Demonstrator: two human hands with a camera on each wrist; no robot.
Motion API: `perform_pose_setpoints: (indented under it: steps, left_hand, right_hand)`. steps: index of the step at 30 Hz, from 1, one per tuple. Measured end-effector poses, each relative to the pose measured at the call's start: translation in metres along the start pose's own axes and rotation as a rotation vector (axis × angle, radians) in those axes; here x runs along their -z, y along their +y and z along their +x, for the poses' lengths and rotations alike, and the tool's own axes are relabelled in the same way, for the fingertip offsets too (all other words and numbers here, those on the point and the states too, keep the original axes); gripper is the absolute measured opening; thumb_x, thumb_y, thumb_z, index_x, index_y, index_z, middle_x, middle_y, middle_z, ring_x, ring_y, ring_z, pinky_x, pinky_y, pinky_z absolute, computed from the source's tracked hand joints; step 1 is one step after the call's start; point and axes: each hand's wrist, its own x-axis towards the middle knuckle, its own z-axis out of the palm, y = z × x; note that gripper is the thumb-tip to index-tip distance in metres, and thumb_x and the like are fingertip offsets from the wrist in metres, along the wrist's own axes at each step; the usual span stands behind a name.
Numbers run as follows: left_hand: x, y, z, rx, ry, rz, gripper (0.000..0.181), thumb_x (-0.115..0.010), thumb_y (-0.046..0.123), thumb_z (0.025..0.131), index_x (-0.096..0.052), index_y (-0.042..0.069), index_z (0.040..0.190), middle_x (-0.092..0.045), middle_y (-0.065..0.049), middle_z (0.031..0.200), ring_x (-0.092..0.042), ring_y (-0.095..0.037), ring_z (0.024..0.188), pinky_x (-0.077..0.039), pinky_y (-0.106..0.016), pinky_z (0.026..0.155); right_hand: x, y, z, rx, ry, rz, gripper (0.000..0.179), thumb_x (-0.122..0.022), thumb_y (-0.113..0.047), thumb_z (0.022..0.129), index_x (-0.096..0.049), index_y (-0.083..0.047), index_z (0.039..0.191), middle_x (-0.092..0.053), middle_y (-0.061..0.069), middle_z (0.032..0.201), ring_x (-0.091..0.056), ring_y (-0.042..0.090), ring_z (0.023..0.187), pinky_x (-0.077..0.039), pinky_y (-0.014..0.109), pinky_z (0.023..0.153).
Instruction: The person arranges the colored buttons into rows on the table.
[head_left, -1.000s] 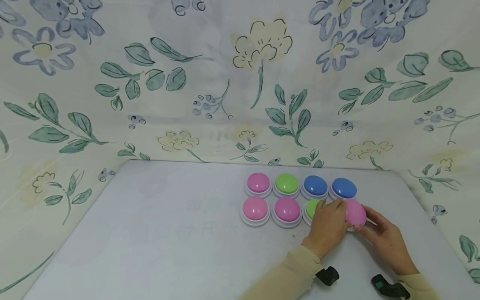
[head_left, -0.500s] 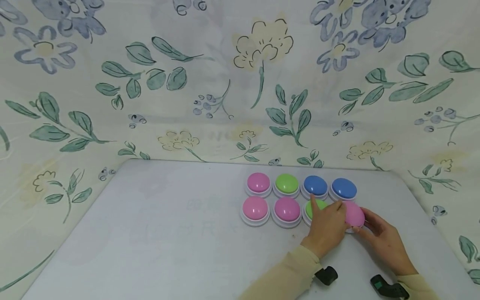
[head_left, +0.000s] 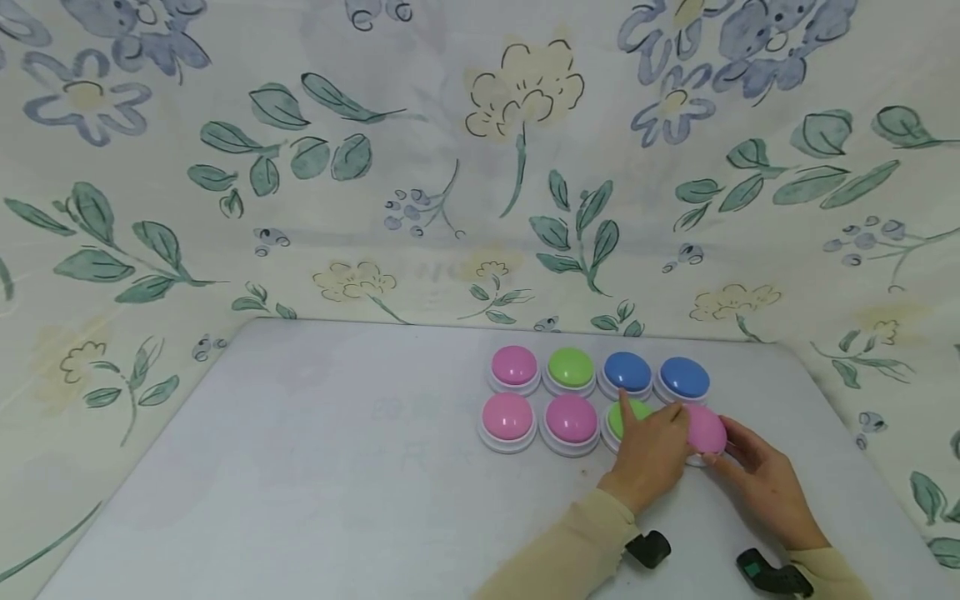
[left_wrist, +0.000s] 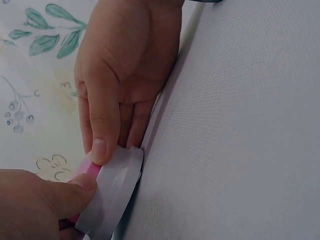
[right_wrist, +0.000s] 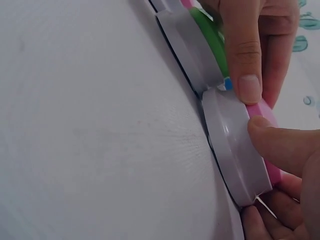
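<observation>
A pink domed push button [head_left: 707,429] with a white base sits at the right end of the front row, both hands around it. My left hand [head_left: 648,458] pinches its left side, thumb at the seam between dome and base in the left wrist view, where the thumb [left_wrist: 75,192] shows. One left finger points out over the green button [head_left: 618,418] beside it. My right hand [head_left: 772,492] grips the right side; in the right wrist view its thumb [right_wrist: 280,142] lies on the pink edge and its fingers curl under the base [right_wrist: 232,145].
Two more pink buttons, one light [head_left: 507,415] and one darker [head_left: 572,418], continue the front row leftward. Behind stand a pink [head_left: 513,365], a green [head_left: 571,367] and two blue buttons, left [head_left: 627,371] and right [head_left: 684,377]. A floral cloth [head_left: 420,192] hangs behind the white table [head_left: 300,467].
One left finger has straightened away from the pink button, over the green one. The pink button has shifted slightly left and down with both hands; the other buttons keep their places.
</observation>
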Motion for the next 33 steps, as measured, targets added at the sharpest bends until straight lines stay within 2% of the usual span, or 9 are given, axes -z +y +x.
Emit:
perform_pose_setpoints:
  steps: [2,4,10,15,19,25,27,29,33]
  left_hand:
    - [-0.0014,-0.0002,0.0001,0.001,0.002,-0.002,0.048,-0.067,0.044,0.095,-0.064,0.02,0.137,-0.061,0.011,0.138,-0.054,-0.002,0.128,-0.033,-0.064,0.112]
    - [-0.0024,-0.0004,0.0002,0.002,0.007,-0.004,0.049,-0.068,0.043,0.095,-0.063,0.02,0.138,-0.061,0.011,0.138,-0.053,-0.002,0.129,-0.033,-0.064,0.113]
    - [-0.0036,-0.0007,0.0002,0.0,0.004,-0.007,0.049,-0.068,0.041,0.095,-0.063,0.02,0.138,-0.06,0.011,0.14,-0.052,-0.003,0.13,-0.032,-0.064,0.113]
    - [-0.0028,-0.0013,-0.0003,-0.003,0.003,0.007,0.044,-0.07,0.041,0.094,-0.067,0.021,0.134,-0.063,0.012,0.135,-0.054,-0.002,0.128,-0.034,-0.064,0.112]
    - [-0.002,-0.0024,-0.0006,-0.01,0.003,0.009,0.044,-0.07,0.04,0.094,-0.067,0.02,0.133,-0.064,0.011,0.133,-0.055,-0.003,0.127,-0.035,-0.063,0.112]
    - [-0.0026,-0.0036,-0.001,-0.01,0.016,0.006,0.042,-0.069,0.041,0.094,-0.068,0.019,0.131,-0.063,0.01,0.133,-0.053,-0.005,0.128,-0.034,-0.063,0.112]
    - [-0.0029,-0.0039,-0.0008,-0.01,0.021,0.01,0.042,-0.07,0.041,0.094,-0.069,0.02,0.13,-0.063,0.01,0.133,-0.053,-0.005,0.128,-0.034,-0.063,0.112]
    - [-0.0033,-0.0043,-0.0004,-0.008,0.025,0.009,0.041,-0.07,0.041,0.094,-0.069,0.02,0.129,-0.063,0.01,0.132,-0.053,-0.005,0.128,-0.034,-0.063,0.112]
    - [-0.0029,-0.0048,-0.0002,-0.001,0.022,-0.007,0.039,-0.071,0.04,0.094,-0.07,0.021,0.128,-0.064,0.011,0.131,-0.053,-0.004,0.127,-0.035,-0.063,0.112]
  right_hand:
    - [-0.0006,0.0003,0.0002,-0.006,-0.002,0.01,0.079,-0.068,-0.036,0.097,-0.032,0.007,0.152,-0.039,0.031,0.151,-0.042,0.048,0.136,-0.043,0.019,0.103]
    - [-0.0011,0.0002,0.0003,-0.017,-0.003,0.027,0.08,-0.068,-0.036,0.097,-0.031,0.008,0.153,-0.037,0.032,0.153,-0.04,0.049,0.137,-0.042,0.024,0.104]
    - [-0.0018,-0.0005,0.0008,-0.043,0.011,0.04,0.079,-0.068,-0.034,0.097,-0.03,0.008,0.153,-0.036,0.032,0.153,-0.04,0.049,0.137,-0.043,0.016,0.1]
    - [-0.0017,-0.0019,0.0005,-0.052,-0.004,0.036,0.078,-0.069,-0.031,0.097,-0.031,0.008,0.152,-0.036,0.032,0.153,-0.04,0.048,0.138,-0.043,0.021,0.101]
    - [-0.0013,-0.0021,0.0004,-0.039,-0.007,0.04,0.075,-0.07,-0.027,0.097,-0.033,0.008,0.152,-0.038,0.032,0.152,-0.041,0.048,0.137,-0.043,0.018,0.1]
    - [-0.0016,-0.0005,0.0013,-0.021,-0.014,0.025,0.077,-0.067,-0.033,0.098,-0.032,0.007,0.153,-0.038,0.03,0.153,-0.04,0.048,0.138,-0.042,0.017,0.102]
    - [-0.0017,-0.0001,0.0013,-0.016,-0.014,0.026,0.077,-0.066,-0.035,0.098,-0.031,0.007,0.153,-0.037,0.03,0.153,-0.04,0.048,0.138,-0.041,0.014,0.102]
    - [-0.0017,0.0002,0.0018,-0.003,-0.004,0.02,0.077,-0.066,-0.037,0.098,-0.033,0.007,0.152,-0.039,0.03,0.152,-0.041,0.048,0.137,-0.039,0.005,0.097]
    - [-0.0008,0.0002,0.0021,0.002,-0.002,0.016,0.08,-0.067,-0.039,0.097,-0.033,0.008,0.152,-0.039,0.031,0.152,-0.042,0.048,0.136,-0.036,-0.002,0.091]
